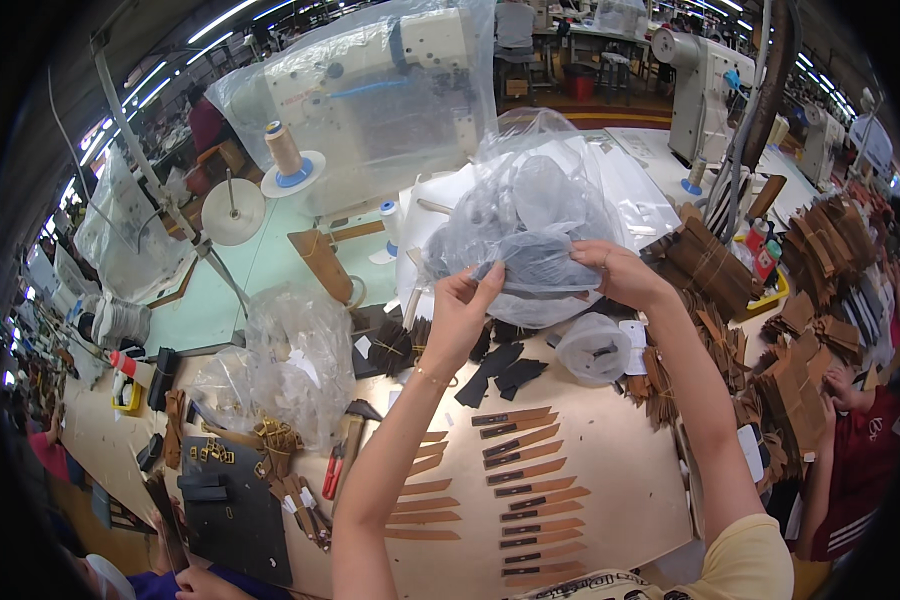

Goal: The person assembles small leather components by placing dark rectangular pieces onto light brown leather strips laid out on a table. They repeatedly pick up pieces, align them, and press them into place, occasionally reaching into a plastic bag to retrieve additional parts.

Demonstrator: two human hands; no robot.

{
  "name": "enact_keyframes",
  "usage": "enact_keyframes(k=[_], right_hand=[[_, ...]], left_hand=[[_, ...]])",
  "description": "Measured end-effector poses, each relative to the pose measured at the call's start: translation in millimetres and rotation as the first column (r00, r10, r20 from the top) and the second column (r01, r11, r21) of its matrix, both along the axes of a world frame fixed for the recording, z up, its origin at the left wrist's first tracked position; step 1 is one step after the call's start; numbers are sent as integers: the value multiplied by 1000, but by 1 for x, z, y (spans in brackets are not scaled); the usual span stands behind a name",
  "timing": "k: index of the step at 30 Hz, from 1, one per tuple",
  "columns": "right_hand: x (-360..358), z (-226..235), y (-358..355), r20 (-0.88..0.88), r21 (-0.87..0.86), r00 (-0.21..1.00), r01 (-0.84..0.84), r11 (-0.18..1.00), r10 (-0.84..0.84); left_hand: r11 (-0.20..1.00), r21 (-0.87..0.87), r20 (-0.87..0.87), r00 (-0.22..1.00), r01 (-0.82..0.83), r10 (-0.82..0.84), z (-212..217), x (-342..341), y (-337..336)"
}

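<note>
A clear plastic bag [540, 215] stuffed with greyish contents stands in front of me; I cannot make out what is inside. My left hand [465, 305] pinches the near left edge of its plastic. On the other side, my right hand [618, 272] grips the bag's right edge, fingers closed. Between the hands the plastic is stretched over a grey bulge. Black leather scraps [495, 372] lie just below the bag. Closer to me, tan leather strips [535, 465] with dark patches at their left ends form a column, beside a second column of plain strips [425, 505].
A smaller clear bag [592, 348] sits right of the scraps, a crumpled one [295, 350] to the left. Brown leather bundles [705, 262] are stacked at right. Behind stands a plastic-covered sewing machine [370, 90]. Red-handled cutters [333, 472] lie left. Co-workers' hands [845, 385] show at right and lower left.
</note>
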State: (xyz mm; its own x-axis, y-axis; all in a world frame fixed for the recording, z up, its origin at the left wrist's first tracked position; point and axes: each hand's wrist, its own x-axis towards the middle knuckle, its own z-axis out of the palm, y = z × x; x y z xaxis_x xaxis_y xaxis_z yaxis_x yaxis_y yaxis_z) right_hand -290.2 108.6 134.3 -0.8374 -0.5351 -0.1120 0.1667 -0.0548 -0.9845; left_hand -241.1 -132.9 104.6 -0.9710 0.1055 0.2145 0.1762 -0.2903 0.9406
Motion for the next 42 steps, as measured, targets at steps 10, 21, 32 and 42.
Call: enact_keyframes(k=[10, 21, 32, 42], right_hand=[[20, 10, 6, 0, -133, 995, -103, 986, 104], [32, 1, 3, -93, 44, 996, 3, 999, 1], [25, 2, -2, -369, -1, 925, 92, 996, -86], [-47, -16, 5, -628, 391, 768, 450, 803, -125]], left_hand=[[987, 70, -60, 988, 146, -141, 32, 36, -2], [992, -60, -199, 975, -114, 100, 41, 48, 8], [925, -293, -332, 933, -241, 138, 20, -18, 28], [-259, -898, -371, 928, -355, 15, -45, -58, 9]])
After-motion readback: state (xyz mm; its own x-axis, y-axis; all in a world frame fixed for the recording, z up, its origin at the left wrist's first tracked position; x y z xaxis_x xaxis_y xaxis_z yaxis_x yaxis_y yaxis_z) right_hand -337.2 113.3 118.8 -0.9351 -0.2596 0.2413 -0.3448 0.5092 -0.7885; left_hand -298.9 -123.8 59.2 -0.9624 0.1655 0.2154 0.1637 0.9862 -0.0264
